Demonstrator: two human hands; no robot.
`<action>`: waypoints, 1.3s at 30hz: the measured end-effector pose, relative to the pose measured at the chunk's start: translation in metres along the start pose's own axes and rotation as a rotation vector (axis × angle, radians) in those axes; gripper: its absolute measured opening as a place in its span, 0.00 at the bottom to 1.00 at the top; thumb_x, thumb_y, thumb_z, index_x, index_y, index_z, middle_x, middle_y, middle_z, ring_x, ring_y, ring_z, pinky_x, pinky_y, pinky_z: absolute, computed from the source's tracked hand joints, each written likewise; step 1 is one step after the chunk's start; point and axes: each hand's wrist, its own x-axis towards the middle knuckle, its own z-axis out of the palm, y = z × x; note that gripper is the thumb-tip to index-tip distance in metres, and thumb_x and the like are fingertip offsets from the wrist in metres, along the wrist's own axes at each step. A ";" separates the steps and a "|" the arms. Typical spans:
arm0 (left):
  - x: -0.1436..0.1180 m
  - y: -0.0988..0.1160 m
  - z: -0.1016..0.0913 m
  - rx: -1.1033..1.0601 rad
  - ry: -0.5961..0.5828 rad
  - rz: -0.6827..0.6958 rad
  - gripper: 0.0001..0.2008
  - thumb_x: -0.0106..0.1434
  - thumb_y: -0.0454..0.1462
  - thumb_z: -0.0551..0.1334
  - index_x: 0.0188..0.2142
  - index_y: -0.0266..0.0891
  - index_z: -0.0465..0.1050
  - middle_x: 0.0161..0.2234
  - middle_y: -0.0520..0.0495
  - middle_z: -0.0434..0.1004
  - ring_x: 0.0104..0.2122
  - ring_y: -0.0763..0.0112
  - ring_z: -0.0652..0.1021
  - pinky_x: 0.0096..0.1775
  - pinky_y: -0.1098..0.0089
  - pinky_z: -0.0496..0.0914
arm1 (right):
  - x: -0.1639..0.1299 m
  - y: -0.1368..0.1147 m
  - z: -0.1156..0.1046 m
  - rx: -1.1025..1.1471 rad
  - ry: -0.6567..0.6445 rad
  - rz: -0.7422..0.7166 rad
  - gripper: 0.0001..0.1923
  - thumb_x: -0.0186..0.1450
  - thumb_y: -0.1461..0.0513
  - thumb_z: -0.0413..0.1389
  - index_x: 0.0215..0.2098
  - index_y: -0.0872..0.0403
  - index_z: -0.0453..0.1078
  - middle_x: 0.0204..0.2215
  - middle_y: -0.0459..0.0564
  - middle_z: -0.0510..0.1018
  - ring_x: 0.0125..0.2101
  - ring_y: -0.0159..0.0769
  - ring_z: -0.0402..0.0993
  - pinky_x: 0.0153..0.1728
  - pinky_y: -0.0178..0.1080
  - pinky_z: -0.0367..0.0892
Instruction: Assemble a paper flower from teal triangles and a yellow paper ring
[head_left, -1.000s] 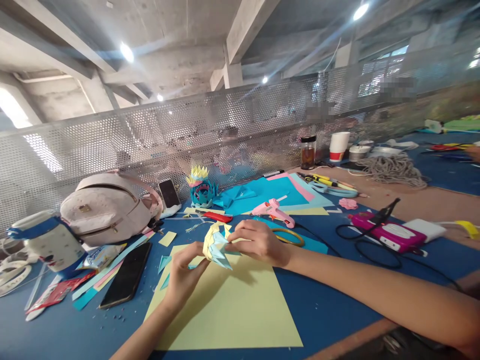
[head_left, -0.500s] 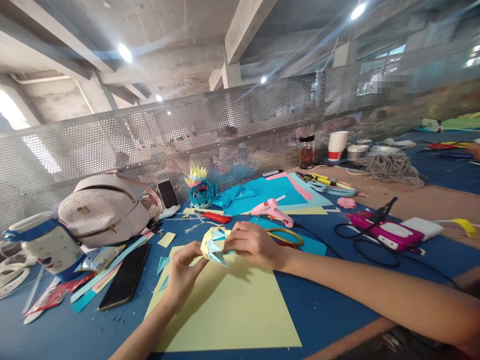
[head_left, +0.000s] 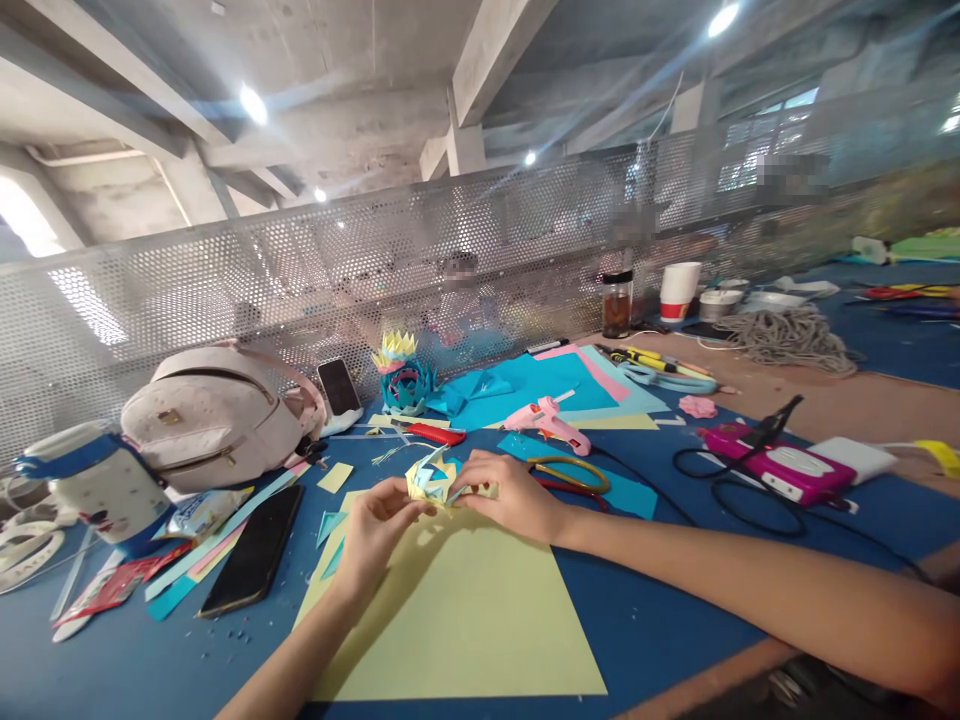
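Both hands hold a small folded-paper ring (head_left: 429,480) with pale yellow and light blue points, just above the table. My left hand (head_left: 375,525) pinches its left side between thumb and fingers. On its right side my right hand (head_left: 506,492) is closed, with the fingertips partly hidden. A sheet of pale yellow paper (head_left: 465,620) lies flat beneath them. Behind stands a blue folded-paper piece with a yellow pointed crown (head_left: 405,375). A pink glue gun (head_left: 547,425) rests beyond my right hand, near yellow-handled scissors (head_left: 574,475).
A red cutter (head_left: 431,433) and blue paper sheets (head_left: 525,385) lie farther back. At left are a black phone (head_left: 255,550), a tumbler (head_left: 105,490) and a pale backpack (head_left: 217,420). A magenta power strip (head_left: 780,465) with black cables lies right. A perforated metal screen (head_left: 300,290) borders the back.
The paper ring has been turned and tilted between my hands, so its points now face upward rather than down. My hands have shifted slightly with it.
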 end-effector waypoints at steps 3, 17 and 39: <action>-0.002 0.005 0.001 -0.008 0.004 -0.046 0.13 0.54 0.45 0.68 0.33 0.38 0.75 0.28 0.46 0.82 0.30 0.66 0.79 0.34 0.72 0.68 | 0.000 -0.003 0.001 0.031 -0.014 0.099 0.04 0.61 0.65 0.61 0.34 0.55 0.79 0.28 0.48 0.78 0.30 0.34 0.70 0.31 0.33 0.64; -0.003 0.007 0.003 -0.114 0.029 -0.107 0.14 0.52 0.45 0.70 0.31 0.37 0.75 0.25 0.49 0.80 0.27 0.70 0.76 0.32 0.73 0.66 | 0.001 -0.007 0.003 0.185 -0.039 0.247 0.08 0.60 0.60 0.61 0.33 0.58 0.78 0.26 0.46 0.74 0.26 0.30 0.65 0.28 0.32 0.61; -0.004 0.005 0.003 -0.083 0.036 -0.147 0.15 0.52 0.46 0.70 0.31 0.37 0.77 0.26 0.46 0.81 0.26 0.70 0.77 0.31 0.73 0.67 | 0.001 0.003 0.011 0.419 0.023 0.399 0.09 0.55 0.59 0.63 0.27 0.58 0.75 0.22 0.44 0.72 0.24 0.29 0.63 0.25 0.31 0.58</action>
